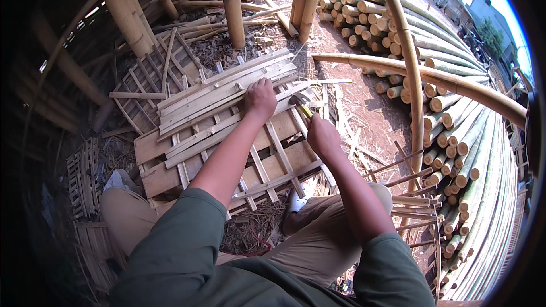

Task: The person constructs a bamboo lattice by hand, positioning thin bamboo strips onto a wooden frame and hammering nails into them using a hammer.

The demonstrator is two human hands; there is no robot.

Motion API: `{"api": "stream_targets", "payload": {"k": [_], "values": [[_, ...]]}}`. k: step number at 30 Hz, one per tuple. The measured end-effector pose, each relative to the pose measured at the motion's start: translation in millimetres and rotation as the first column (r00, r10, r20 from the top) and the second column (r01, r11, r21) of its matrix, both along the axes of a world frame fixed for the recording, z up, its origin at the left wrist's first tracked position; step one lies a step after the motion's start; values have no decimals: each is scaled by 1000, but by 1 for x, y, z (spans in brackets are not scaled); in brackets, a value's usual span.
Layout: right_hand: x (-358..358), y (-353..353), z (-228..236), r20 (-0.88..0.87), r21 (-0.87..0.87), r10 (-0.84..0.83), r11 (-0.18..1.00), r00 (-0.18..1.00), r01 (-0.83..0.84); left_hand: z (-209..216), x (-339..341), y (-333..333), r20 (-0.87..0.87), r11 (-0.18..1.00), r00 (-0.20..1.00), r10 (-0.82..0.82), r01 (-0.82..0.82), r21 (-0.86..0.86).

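R grip [323,135] holds hammer [306,110] | L grip [261,100] can't tell | surf: wd brds [157,178] | bamboo stk [471,150]

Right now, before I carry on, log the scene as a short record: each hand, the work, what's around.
Left hand: resting on the stacked pale slats; whether it pinches anything is hidden
Right hand: gripping a hammer by its yellow handle
Work: slats stacked over a lattice, with brown boards beneath
Right side: large pile of cut bamboo poles
Beyond the work: upright bamboo posts
Footwear: pale shoe below the lattice's near edge
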State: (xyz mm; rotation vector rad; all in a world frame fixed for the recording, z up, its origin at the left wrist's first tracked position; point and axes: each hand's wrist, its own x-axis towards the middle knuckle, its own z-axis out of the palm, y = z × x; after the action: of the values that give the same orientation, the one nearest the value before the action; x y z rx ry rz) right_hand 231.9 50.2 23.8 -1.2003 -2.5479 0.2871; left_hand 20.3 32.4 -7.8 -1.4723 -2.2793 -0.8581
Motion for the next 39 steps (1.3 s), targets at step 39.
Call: {"api": "stream_targets", "payload": {"k": [39], "values": [[-17,-16,10,-61,-110,-26,994,998,20,3,-8,-4,10,999,1000,12,-11,-41]]}}
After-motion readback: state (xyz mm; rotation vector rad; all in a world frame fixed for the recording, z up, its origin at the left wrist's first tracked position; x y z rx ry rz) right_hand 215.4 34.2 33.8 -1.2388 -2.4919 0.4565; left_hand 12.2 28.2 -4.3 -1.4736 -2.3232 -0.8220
